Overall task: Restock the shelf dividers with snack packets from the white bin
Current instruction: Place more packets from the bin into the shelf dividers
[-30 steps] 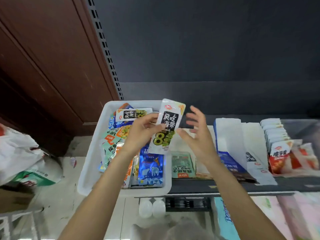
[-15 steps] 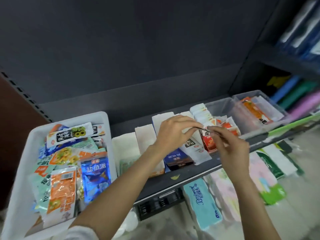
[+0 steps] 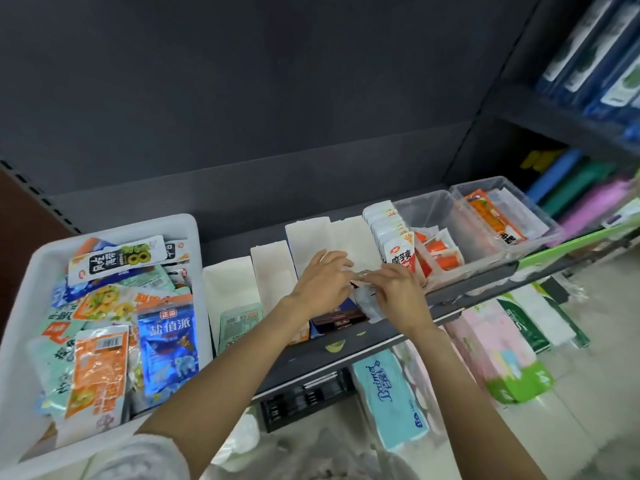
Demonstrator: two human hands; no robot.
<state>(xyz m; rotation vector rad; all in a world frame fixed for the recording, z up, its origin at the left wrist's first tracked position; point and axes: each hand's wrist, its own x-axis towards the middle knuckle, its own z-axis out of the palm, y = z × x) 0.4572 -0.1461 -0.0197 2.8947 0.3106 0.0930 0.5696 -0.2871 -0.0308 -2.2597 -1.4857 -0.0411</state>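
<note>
both hands met over the paper dividers (image 3: 311, 244) on the shelf (image 3: 363, 344). the left hand (image 3: 320, 284) and right hand (image 3: 398, 294) pinched one snack packet (image 3: 363, 273) between their fingertips. left of that grip sat the white bin (image 3: 20, 306), full of packets.

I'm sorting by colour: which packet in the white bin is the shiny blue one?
The blue packet with white characters and an elephant print, at the white bin's right side, beside the orange packet.

Open air fills the upper frame above the shelf (image 3: 346, 344); packed dividers (image 3: 270, 265) and upright packets (image 3: 398, 244) crowd centre-right.
</note>
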